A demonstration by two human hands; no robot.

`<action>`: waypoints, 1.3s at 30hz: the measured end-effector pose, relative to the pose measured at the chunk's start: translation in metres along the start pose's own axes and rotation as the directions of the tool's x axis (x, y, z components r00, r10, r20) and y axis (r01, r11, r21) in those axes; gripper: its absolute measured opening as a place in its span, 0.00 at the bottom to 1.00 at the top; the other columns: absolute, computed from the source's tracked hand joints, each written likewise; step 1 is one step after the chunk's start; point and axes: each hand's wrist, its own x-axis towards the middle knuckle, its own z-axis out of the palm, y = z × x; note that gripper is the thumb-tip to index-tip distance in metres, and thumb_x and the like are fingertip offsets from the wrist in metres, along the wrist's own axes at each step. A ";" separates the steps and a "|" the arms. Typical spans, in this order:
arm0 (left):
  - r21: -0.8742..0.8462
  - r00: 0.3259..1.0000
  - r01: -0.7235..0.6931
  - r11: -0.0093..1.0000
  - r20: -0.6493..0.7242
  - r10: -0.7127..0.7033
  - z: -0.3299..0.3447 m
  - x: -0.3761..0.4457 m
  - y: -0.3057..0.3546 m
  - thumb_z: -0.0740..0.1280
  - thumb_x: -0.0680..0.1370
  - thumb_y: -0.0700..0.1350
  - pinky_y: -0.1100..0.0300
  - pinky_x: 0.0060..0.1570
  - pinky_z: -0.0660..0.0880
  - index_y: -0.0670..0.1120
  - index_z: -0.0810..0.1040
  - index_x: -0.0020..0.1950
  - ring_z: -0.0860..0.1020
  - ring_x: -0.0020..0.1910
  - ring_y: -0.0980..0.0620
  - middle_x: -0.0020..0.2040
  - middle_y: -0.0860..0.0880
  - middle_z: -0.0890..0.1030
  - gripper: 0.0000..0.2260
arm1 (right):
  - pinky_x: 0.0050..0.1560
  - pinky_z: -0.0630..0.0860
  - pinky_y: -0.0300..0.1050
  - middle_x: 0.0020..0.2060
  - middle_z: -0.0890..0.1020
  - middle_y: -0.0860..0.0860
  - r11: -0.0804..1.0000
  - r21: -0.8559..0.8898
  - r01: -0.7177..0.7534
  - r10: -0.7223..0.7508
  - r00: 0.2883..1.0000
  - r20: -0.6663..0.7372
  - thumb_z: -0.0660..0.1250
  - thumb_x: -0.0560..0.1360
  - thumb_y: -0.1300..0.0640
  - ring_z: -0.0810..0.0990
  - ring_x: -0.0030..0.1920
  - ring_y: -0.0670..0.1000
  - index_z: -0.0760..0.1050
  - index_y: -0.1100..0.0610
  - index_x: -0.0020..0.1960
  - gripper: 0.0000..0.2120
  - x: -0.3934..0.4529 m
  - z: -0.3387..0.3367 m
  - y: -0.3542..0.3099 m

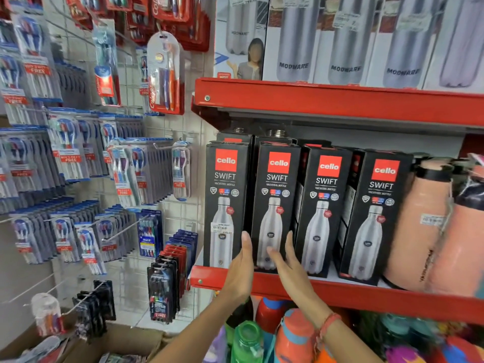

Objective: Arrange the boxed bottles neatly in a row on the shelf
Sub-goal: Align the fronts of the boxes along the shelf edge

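Four black boxed bottles marked "cello SWIFT" stand upright in a row on the red shelf (366, 294): the first (225, 179) at the left end, then the second (277, 184), the third (326, 189) and the fourth (379, 195). More boxes stand behind them. My left hand (241, 268) presses on the lower left edge of the second box, in the gap beside the first. My right hand (285, 260) lies on that box's lower front and right edge. The two hands clasp the second box between them.
Peach bottles (419, 218) stand right of the fourth box. White Modware boxes (345, 48) fill the upper shelf. Coloured bottles (288, 336) crowd the level below. Toothbrush packs (70, 153) hang on hooks at the left wall, above a cardboard carton (117, 344).
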 end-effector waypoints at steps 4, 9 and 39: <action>-0.052 0.999 0.033 0.998 -0.020 -0.034 -0.007 0.002 -0.007 0.43 0.58 0.84 0.46 0.77 0.51 0.50 0.56 0.77 0.58 0.76 0.51 0.78 0.48 0.60 0.56 | 0.55 0.69 0.47 0.64 0.77 0.56 0.996 -0.082 0.039 -0.039 0.999 -0.002 0.59 0.75 0.39 0.76 0.62 0.55 0.39 0.34 0.73 0.35 -0.008 -0.003 0.002; -0.066 1.000 0.001 0.998 -0.026 -0.003 -0.012 -0.006 -0.013 0.44 0.60 0.83 0.49 0.76 0.53 0.48 0.60 0.76 0.61 0.74 0.54 0.77 0.48 0.62 0.55 | 0.63 0.67 0.47 0.65 0.77 0.49 0.995 -0.037 0.097 -0.096 0.994 0.044 0.59 0.72 0.37 0.74 0.65 0.49 0.39 0.33 0.72 0.37 -0.019 -0.004 0.002; 0.103 0.972 -0.232 0.967 0.058 0.227 0.080 -0.005 0.014 0.48 0.75 0.67 0.65 0.70 0.52 0.47 0.60 0.76 0.59 0.74 0.58 0.77 0.50 0.63 0.35 | 0.70 0.60 0.49 0.75 0.59 0.54 0.995 0.061 0.083 -0.059 0.946 -0.320 0.62 0.77 0.50 0.60 0.73 0.53 0.54 0.55 0.76 0.32 -0.014 -0.075 0.024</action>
